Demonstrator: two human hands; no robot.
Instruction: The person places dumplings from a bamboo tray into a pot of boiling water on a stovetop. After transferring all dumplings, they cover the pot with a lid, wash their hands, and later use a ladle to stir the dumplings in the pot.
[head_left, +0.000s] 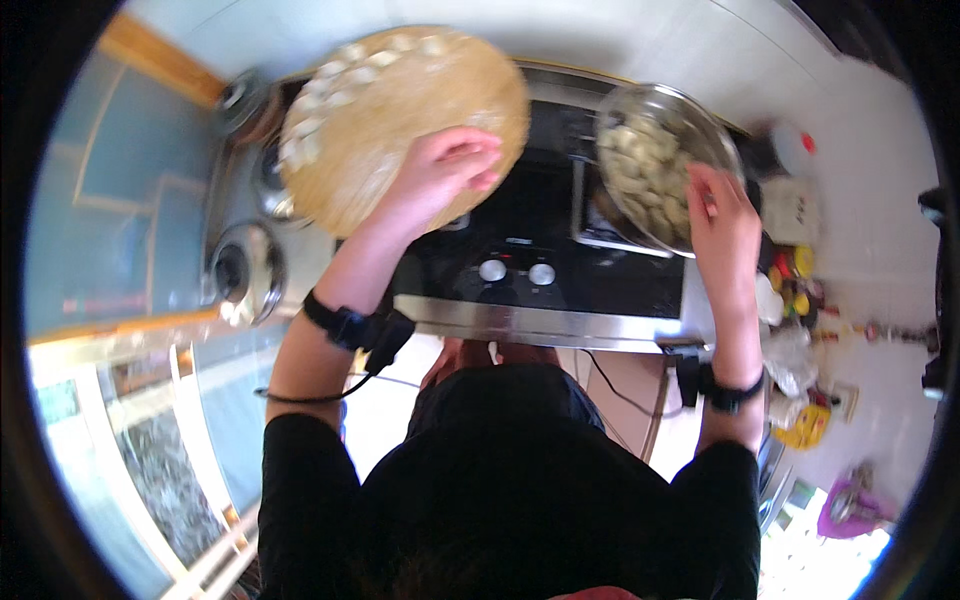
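Note:
My left hand (459, 159) hovers over the right part of a round wooden board (390, 142), its fingers loosely curled; whether anything is between them is too blurred to tell. Several small white dough pieces, perhaps dumplings (341, 97), lie along the board's upper left edge. My right hand (720, 210) is at the right side of a steel bowl (664, 91), fingertips bent over its contents. Many pale dumplings (645, 165) fill much of the bowl. Thumb and fingers of the right hand are near each other, and I cannot tell if they hold one.
Beneath the board and bowl is a black gas stove (517, 202) with two silver knobs (517, 272). Metal pots or bowls (247, 274) stand at the left. Jars, bottles and bags (791, 285) crowd the right side. Cables hang from the bands on both forearms.

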